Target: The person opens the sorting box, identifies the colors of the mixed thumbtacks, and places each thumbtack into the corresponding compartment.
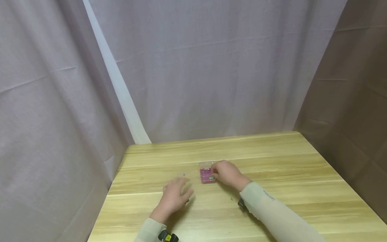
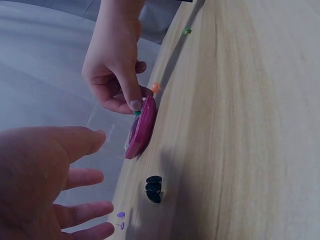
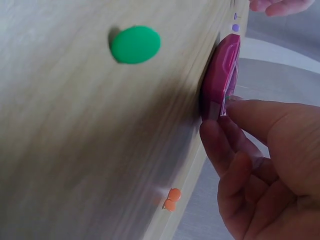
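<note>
A small pink box with its clear lid raised stands on the table; green pieces show inside it. My right hand is at the box's right side, fingertips at its rim. In the left wrist view, a green thumbtack shows right at that hand's thumb tip, pinched there. The left hand hovers to the left of the box with fingers spread, holding nothing. Black thumbtacks and purple thumbtacks lie on the table near it.
Orange thumbtacks lie on the wooden table beyond the box. A loose green thumbtack rests near the right forearm. Grey curtains hang behind the table and along its sides.
</note>
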`<state>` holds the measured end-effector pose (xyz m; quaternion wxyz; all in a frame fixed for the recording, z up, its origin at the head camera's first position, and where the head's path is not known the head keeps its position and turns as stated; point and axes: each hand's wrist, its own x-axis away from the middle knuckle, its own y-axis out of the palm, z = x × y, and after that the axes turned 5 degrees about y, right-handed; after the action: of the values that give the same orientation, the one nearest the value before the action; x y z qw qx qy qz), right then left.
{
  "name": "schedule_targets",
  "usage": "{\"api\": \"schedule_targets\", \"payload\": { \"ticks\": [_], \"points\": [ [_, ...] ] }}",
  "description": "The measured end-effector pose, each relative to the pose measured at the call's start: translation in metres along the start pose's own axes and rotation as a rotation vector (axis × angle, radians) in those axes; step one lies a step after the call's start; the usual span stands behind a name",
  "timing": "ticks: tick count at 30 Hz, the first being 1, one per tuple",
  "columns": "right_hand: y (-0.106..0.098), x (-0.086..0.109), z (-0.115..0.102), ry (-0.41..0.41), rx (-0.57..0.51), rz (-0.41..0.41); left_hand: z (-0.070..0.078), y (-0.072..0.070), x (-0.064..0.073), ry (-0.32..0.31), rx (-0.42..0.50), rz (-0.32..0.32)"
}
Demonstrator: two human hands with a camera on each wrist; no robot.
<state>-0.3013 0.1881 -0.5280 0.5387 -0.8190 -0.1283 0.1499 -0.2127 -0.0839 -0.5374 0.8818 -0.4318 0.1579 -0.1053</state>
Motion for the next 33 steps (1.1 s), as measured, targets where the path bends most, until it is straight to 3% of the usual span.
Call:
{"api": "schedule_targets", "payload": {
  "ticks": [21, 33],
  "points": [
    [-0.002, 0.002, 0.004, 0.014, -0.031, -0.011, -0.001, 0.001, -0.003, 0.004, -0.011, -0.007],
    [-0.015, 0.025, 0.015, 0.007, -0.115, 0.026, -0.005, 0.001, 0.001, 0.027, -0.016, -0.019]
  ]
}}
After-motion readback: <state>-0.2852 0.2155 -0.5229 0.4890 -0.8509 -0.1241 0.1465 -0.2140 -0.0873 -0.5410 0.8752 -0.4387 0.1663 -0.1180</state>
